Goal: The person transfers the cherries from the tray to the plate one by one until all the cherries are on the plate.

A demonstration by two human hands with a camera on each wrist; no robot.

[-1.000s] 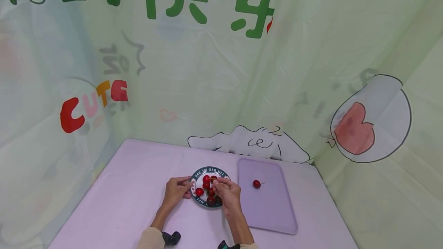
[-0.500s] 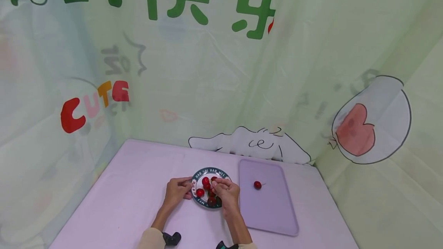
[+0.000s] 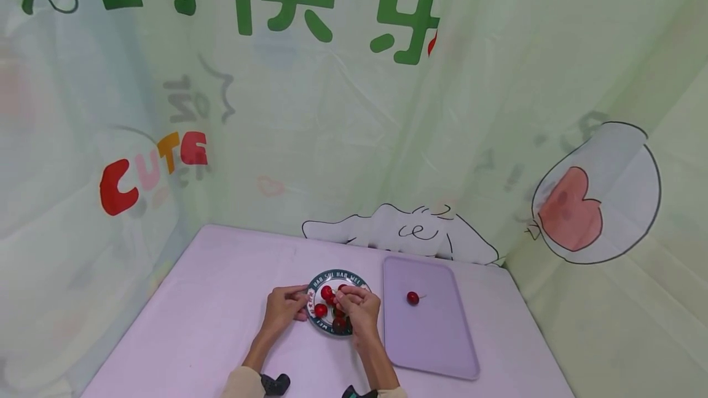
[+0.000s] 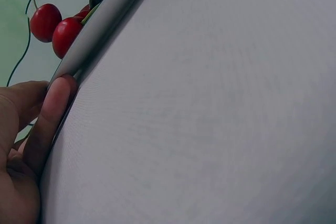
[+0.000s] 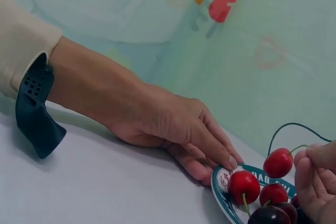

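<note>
A white plate with a dark green lettered rim [image 3: 332, 274] holds several red and dark cherries [image 3: 321, 310]. My left hand [image 3: 284, 308] grips the plate's left edge, thumb on the rim and fingers along its outer side. Over the plate, my right hand [image 3: 359, 311] pinches a cherry's green stem between thumb and fingertips. That bright red cherry [image 5: 278, 162] hangs from the stem above the others in the right wrist view. In the left wrist view the cherry [image 4: 46, 22] hangs beside another one. My right hand hides part of the plate's right side.
Right of the plate lies a light purple tray [image 3: 428, 336] with one stemmed cherry [image 3: 412, 298] on it. Both stand on a pale table [image 3: 221, 300]. Printed curtains [image 3: 332, 140] hang behind it and at its sides.
My right hand has shifted slightly left, and the cherry on the pinched stem has moved left with it. My left hand keeps its grip on the plate.
</note>
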